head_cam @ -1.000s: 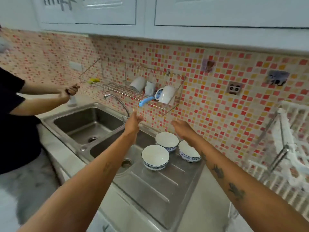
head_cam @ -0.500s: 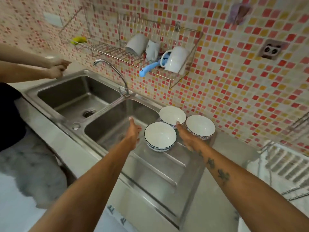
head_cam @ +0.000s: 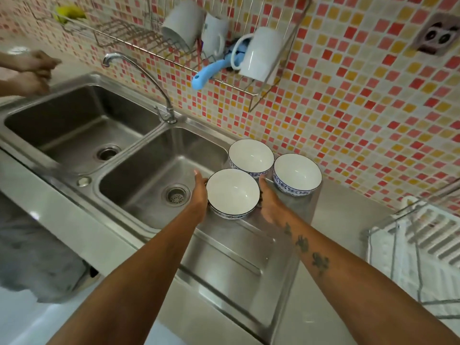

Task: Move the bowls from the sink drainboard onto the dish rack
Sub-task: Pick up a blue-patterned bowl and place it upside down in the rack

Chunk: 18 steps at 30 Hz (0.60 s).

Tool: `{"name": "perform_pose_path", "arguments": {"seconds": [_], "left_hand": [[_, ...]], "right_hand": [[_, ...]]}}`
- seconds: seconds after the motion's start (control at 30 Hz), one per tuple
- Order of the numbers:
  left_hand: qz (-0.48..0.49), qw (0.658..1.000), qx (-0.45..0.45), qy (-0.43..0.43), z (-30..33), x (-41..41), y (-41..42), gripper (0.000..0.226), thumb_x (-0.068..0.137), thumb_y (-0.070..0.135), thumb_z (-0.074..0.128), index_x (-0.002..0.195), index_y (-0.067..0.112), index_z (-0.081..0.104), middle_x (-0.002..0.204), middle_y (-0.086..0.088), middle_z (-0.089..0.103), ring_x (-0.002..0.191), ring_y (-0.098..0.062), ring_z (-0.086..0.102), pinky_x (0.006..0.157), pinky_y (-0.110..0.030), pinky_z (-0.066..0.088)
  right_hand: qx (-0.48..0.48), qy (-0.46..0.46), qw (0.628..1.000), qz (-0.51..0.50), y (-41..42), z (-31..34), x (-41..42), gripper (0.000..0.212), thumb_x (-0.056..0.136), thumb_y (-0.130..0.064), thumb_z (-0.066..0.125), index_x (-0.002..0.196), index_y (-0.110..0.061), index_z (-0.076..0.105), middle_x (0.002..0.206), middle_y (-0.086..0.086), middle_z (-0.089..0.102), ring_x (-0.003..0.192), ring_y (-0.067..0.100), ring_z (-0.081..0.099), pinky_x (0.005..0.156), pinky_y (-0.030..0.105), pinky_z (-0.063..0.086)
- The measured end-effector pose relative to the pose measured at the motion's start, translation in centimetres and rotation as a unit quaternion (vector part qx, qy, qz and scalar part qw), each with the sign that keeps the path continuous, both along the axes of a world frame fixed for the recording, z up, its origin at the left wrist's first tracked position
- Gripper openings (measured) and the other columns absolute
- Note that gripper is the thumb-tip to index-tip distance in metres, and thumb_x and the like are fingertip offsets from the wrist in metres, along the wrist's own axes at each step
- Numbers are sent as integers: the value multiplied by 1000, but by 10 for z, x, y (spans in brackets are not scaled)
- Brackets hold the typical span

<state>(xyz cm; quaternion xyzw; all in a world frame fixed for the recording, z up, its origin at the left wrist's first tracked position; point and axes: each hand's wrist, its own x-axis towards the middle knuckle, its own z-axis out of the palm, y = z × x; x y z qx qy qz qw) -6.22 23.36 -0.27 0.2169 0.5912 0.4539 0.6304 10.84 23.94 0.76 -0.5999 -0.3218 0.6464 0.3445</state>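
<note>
Bowls, three of them, white inside with blue patterned outsides, stand upright in a tight cluster at the far end of the drainboard, against the tiled wall. The nearest bowl sits at the drainboard's left edge, just beside the right basin; the second bowl is behind it, and the third bowl is toward the far right corner.

We have both hands around the nearest bowl. Our left hand lies flat against its left side, fingers straight and together, thumb hidden. Our right hand presses its right side, fingers extended into the gap beside the third bowl. Neither hand is curled closed; we cannot tell whether the bowl is off the metal.

At the right edge of the counter stands the white dish rack, well apart from the bowls. A wire wall rack above the faucet holds white mugs.
</note>
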Motion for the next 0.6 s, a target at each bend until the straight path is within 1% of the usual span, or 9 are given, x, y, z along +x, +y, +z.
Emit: {"name": "perform_pose_path", "arguments": {"seconds": [0.03,0.1,0.13,0.17,0.23,0.33,0.4,0.5,0.6], "left_hand": [[0,1000,5,-11,-2,1,-1,71,99,61,9,122,13,55,109,-5,65,87,-19,62,70,-29,47],[-5,999,11,-34,-8,3,-1,77,99,62,8,132,10,54,125,-10,65,108,-28,62,92,-38,50],[-3,999,15,-41,-8,4,-3,77,99,61,8,135,11,53,131,-12,63,116,-31,60,101,-42,47],[2,999,17,-43,-6,6,-5,76,99,60,9,137,11,53,132,-14,62,120,-33,59,105,-43,45],[11,998,26,-52,-3,9,-9,75,100,58,9,138,10,52,134,-16,61,124,-35,57,107,-45,44],[20,998,26,-58,1,10,-12,73,101,58,11,139,10,51,136,-17,59,125,-36,56,108,-47,43],[20,998,23,-61,5,11,-16,71,101,56,12,139,10,51,137,-16,58,126,-36,55,108,-45,43],[20,997,22,-69,6,12,-25,70,102,56,12,141,12,50,139,-15,58,127,-35,55,106,-44,43],[20,994,15,-105,16,16,-38,72,99,60,11,136,15,55,138,-13,59,125,-37,55,109,-48,42]], "right_hand": [[-7,13,1000,-7,1,-4,-1,58,96,-60,25,134,-25,51,142,3,53,128,22,48,114,41,34],[-23,39,998,-32,0,-11,-5,61,94,-62,27,134,-24,53,136,4,58,118,22,54,102,38,43],[-29,46,998,-43,-2,-14,-7,62,94,-63,28,135,-23,53,135,5,59,117,23,55,98,38,45],[-33,53,997,-52,-3,-16,-8,63,93,-64,28,135,-23,52,134,5,60,117,24,57,97,39,46],[-38,64,995,-65,-6,-19,-11,64,92,-66,28,135,-24,52,132,8,61,117,26,58,97,42,48],[-33,87,993,-77,-5,-17,-13,67,91,-68,24,131,-24,56,127,8,64,111,27,61,98,44,49],[-37,110,991,-74,-8,-15,-13,73,87,-73,22,129,-25,59,127,8,65,113,29,62,102,48,47],[-30,121,990,-71,-17,-10,-12,77,85,-76,22,128,-24,60,125,10,66,116,32,61,104,51,45],[-8,129,988,-84,-27,-1,-8,78,83,-78,26,126,-25,62,126,9,67,114,31,62,104,51,45]]}}
